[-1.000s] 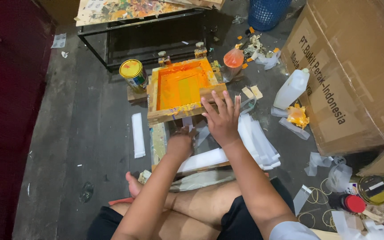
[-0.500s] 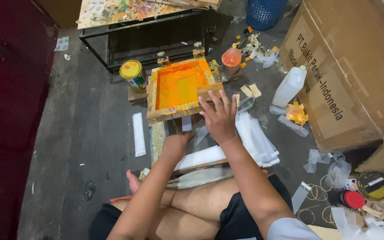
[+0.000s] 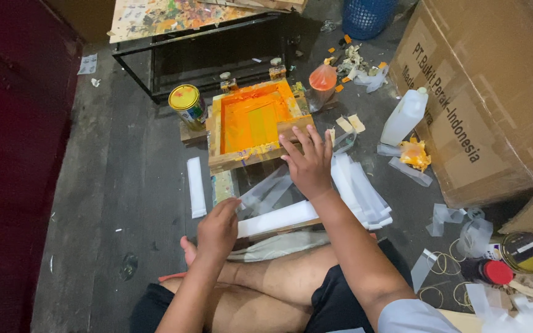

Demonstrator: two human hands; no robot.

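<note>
A wooden screen-printing frame [image 3: 217, 132] with orange ink on its mesh lies tilted on the dark floor in front of me. My right hand [image 3: 309, 161] rests with spread fingers at the frame's near right corner, over clear plastic bags [image 3: 272, 190]. My left hand [image 3: 219, 227] pinches the left end of a stack of white and clear plastic bags [image 3: 279, 217] that lies above my crossed legs. More stacked bags [image 3: 362, 191] lie to the right of my right wrist.
A yellow-lidded paint can [image 3: 187, 105] stands left of the frame, an orange-filled plastic bag [image 3: 322, 78] behind it. A white jug [image 3: 404, 116] and a large cardboard box [image 3: 495, 80] sit at right. A black rack [image 3: 198, 49] lies behind. Small tins [image 3: 521, 254] lie at lower right.
My left hand has moved down and toward me, from near the frame's front edge to the end of the bag stack. My right hand stays at the frame's corner.
</note>
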